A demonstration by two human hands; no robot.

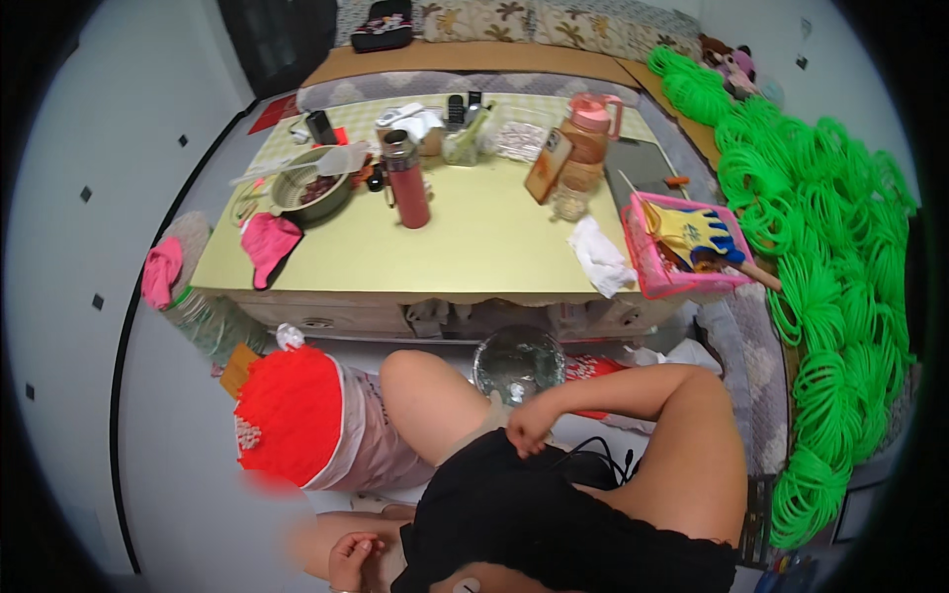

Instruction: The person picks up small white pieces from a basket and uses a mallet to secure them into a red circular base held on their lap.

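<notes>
My right hand is over my lap, against the black clothing, with its fingers curled in. Whatever it may be pinching is too small to make out. Low on the left, my left hand rests by my thigh, its fingers bent together; anything in them is hidden. A white sack packed with bright red fluffy strands stands beside my left knee. Beyond the right hand, a clear round tub sits on the floor. A black cable loops to the right of that hand.
Ahead stands a yellow-topped table with a red thermos, a phone against a pink-lidded jug, a bowl and a pink basket holding gloves. Bundles of green cord cover the bench on the right.
</notes>
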